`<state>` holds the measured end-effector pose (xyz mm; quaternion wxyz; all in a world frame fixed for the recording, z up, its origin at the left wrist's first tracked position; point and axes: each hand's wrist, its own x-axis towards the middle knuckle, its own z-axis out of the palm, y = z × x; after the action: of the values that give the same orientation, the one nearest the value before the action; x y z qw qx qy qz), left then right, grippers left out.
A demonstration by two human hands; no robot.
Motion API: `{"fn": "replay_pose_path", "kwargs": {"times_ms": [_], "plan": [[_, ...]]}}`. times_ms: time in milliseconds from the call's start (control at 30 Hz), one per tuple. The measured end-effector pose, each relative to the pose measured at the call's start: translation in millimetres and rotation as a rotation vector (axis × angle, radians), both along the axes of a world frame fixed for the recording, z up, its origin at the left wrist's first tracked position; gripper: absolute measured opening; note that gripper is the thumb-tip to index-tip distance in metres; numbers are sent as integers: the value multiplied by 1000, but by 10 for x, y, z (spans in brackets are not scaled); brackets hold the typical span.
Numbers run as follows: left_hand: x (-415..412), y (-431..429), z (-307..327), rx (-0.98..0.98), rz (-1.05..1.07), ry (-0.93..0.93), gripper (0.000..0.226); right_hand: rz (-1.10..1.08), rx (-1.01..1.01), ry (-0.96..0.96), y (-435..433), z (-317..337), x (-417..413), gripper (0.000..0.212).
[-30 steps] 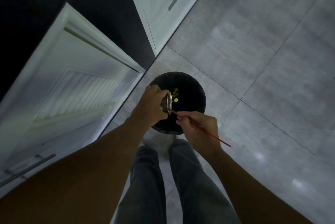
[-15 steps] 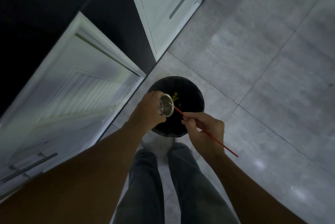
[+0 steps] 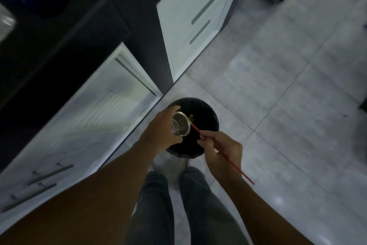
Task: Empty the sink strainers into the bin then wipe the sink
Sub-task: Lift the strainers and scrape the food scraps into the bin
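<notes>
cam: head, single wide-angle view | from: the person's head height | facing: steeply down, slightly forward | near: legs (image 3: 158,205) at bottom edge, bin (image 3: 206,113) centre, close below | far: cabinets (image 3: 184,32) top and left, floor (image 3: 278,86) right

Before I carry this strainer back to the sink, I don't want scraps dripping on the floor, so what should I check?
1. Strainer above the bin: ok, the left hand grips it over the opening.
2. Strainer emptied: ok, only bare holes show inside.
3. Scraps in the bin: ok, yellow scraps lie inside.
4. Red stick clear of the strainer: not ok, the right hand pinches it with its tip at the rim.
5. Floor near the bin free of spills: cannot tell, arms and legs hide part.
</notes>
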<state>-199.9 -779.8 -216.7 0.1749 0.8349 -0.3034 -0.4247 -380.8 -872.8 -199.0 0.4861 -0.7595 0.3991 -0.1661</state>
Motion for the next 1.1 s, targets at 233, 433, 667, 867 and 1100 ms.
{"fn": "replay_pose_path", "kwargs": {"times_ms": [233, 433, 667, 867, 1100], "plan": [[102, 105, 1088, -131, 165, -101, 91, 58, -158, -70, -125, 908, 315, 26], [277, 486, 2208, -288, 368, -180, 94, 223, -163, -151, 65, 1876, 735, 41], [704, 1346, 3122, -359, 507, -444, 90, 530, -286, -280, 633, 2607, 1487, 39], [1212, 2263, 3318, -271, 668, -596, 79, 790, -332, -342, 1153, 2807, 2217, 45], [1869, 3027, 2950, -276, 879, -539, 88, 1094, -450, -69, 1755, 2656, 3139, 50]]}}
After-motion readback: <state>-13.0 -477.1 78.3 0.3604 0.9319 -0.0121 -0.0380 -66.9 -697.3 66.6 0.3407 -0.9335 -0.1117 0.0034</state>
